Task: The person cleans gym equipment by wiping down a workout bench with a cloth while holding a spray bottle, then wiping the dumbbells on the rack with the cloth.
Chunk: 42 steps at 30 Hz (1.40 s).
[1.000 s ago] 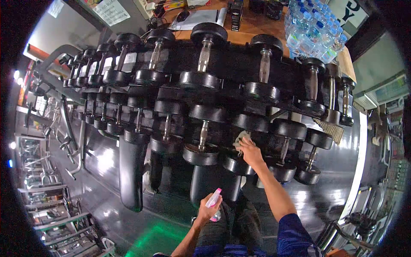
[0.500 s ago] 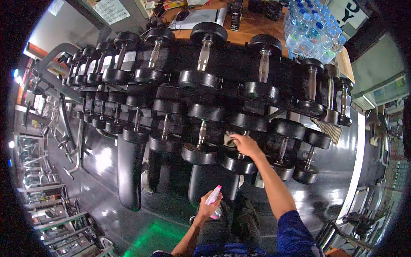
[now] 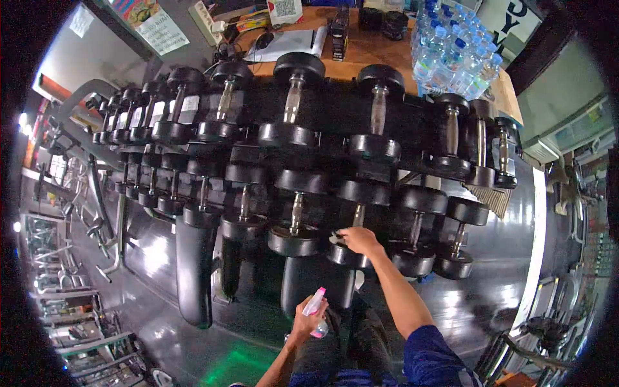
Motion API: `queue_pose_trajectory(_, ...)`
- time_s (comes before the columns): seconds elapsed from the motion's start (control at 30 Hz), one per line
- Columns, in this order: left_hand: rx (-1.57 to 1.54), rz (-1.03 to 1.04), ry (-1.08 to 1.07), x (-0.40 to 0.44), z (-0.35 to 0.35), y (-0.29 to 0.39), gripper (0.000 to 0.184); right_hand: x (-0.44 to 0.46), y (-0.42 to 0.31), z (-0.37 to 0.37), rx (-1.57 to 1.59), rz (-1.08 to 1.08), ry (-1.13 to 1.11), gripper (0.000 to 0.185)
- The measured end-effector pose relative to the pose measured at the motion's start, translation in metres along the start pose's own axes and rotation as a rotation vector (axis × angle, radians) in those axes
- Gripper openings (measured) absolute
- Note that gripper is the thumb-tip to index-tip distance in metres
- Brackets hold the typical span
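Observation:
My right hand [image 3: 360, 240] is closed on a small greyish cloth [image 3: 336, 239], of which only a bit shows. The cloth is at the lower head of a black dumbbell [image 3: 349, 255] on the lower rack row. Low in the middle, my left hand [image 3: 309, 317] is wrapped round a spray bottle [image 3: 314, 302] with a pink and white nozzle. Just left of my right hand is another dumbbell [image 3: 293, 241] with a metal handle. An upper row of dumbbells [image 3: 375, 147] lies behind.
Beyond the rack, a wooden desk [image 3: 371, 46] bears papers, a black box and many water bottles [image 3: 454, 55]. Black padded benches [image 3: 195, 274] stand under the rack's front edge. Gym machines line the left side, and more equipment stands at the lower right.
My right hand has moved down and left with the cloth, from the dumbbell's handle area to its lower head. My left hand still holds the spray bottle. The view has shifted slightly.

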<state>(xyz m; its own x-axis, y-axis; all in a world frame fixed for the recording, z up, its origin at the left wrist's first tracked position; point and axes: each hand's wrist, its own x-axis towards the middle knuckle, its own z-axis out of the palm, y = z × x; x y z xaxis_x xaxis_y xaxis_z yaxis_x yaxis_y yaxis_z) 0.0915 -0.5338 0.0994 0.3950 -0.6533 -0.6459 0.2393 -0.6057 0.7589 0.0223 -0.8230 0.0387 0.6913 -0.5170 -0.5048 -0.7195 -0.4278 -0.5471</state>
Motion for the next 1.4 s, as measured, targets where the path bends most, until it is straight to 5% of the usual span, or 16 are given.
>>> queue_pose_trajectory(0.27,-0.092,0.075,-0.027,-0.019,0.025,0.031,0.015,-0.115,0.070,-0.032,0.370,0.059,0.118,0.033)
queue_pose_trajectory(0.37,-0.099,0.026,-0.034,-0.021,0.031,0.027,0.017,-0.159,0.088,0.007,1.035,0.245,0.344,0.041)
queue_pose_trajectory(0.47,-0.046,0.068,0.005,-0.021,0.038,0.019,0.016,-0.190,0.098,0.030,1.937,0.333,0.155,0.040)
queue_pose_trajectory(0.5,-0.036,0.078,0.009,-0.022,0.039,0.017,0.016,-0.199,0.096,0.038,2.004,0.210,0.136,0.044)
queue_pose_trajectory(0.87,0.082,0.088,-0.035,-0.040,0.044,-0.009,0.012,-0.242,0.099,0.114,2.057,0.635,0.143,0.044)
queue_pose_trajectory(1.0,0.115,0.173,-0.123,-0.041,0.026,-0.020,0.017,-0.258,0.108,0.152,2.123,0.473,0.223,0.036)
queue_pose_trajectory(1.13,0.099,0.233,-0.177,-0.040,-0.013,-0.043,0.015,-0.298,0.040,0.125,1.957,0.725,0.458,0.035)
queue_pose_trajectory(1.23,0.078,0.143,-0.221,-0.043,-0.054,-0.050,0.015,-0.331,0.003,0.178,2.046,0.489,0.580,0.049)
queue_pose_trajectory(1.4,0.024,0.245,-0.251,-0.045,-0.099,-0.069,0.017,-0.384,-0.124,0.242,2.189,0.502,0.721,0.041)
